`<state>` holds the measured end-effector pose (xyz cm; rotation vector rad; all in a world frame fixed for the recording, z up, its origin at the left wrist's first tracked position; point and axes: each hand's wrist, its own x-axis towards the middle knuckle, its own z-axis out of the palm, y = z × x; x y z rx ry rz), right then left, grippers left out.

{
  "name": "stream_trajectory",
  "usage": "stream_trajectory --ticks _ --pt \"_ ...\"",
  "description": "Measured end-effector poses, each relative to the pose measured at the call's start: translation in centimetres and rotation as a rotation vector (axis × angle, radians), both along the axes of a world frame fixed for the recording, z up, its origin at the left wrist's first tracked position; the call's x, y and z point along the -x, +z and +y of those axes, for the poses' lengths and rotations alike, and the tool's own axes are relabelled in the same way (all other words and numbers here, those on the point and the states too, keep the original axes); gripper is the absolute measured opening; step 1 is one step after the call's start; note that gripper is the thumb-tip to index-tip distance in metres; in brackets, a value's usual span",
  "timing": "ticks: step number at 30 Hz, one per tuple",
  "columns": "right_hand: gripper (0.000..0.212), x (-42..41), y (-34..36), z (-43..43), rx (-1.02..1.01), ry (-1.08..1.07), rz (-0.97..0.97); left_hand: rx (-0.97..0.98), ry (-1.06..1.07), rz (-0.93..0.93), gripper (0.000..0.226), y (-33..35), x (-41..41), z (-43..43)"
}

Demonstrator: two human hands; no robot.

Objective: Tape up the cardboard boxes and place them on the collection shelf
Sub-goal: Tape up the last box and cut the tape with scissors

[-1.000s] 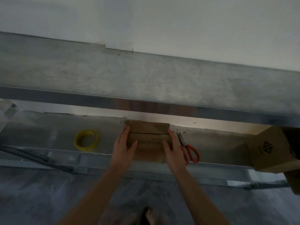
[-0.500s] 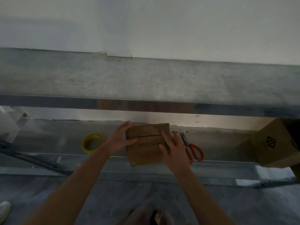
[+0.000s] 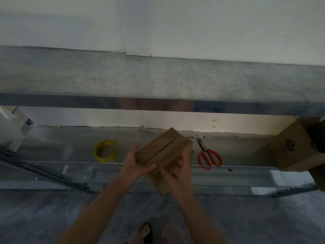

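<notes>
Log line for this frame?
small cardboard box tilted, flaps untaped | left hand, right hand holding it | tape roll, scissors on shelf

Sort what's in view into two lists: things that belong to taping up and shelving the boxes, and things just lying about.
Belongs to the job:
- small cardboard box, held tilted by the left hand and right hand
- yellow tape roll
- red-handled scissors
- larger cardboard box at the right
- metal shelf

Just lying about:
- white object at far left, too unclear to name
</notes>
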<state>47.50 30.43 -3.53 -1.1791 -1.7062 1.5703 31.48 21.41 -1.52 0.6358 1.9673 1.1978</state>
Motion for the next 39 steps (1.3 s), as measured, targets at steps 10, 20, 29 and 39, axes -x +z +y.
stream_trajectory --ticks 10,20,29,39 --pt "0.102 1.5 4.2 3.0 -0.221 0.259 -0.010 -0.298 0.054 0.115 0.067 1.5 -1.5 -0.6" --pt "0.089 1.5 1.1 4.7 -0.165 0.357 -0.153 -0.144 -0.115 0.229 0.072 -1.9 0.2 0.4" --pt "0.089 1.9 1.8 6.3 -0.260 0.371 -0.276 -0.104 -0.202 0.327 0.075 -1.7 1.2 2.1" --pt "0.062 2.1 4.7 1.3 -0.906 0.453 -0.399 -0.038 -0.263 0.771 0.082 -0.9 3.9 -2.5"
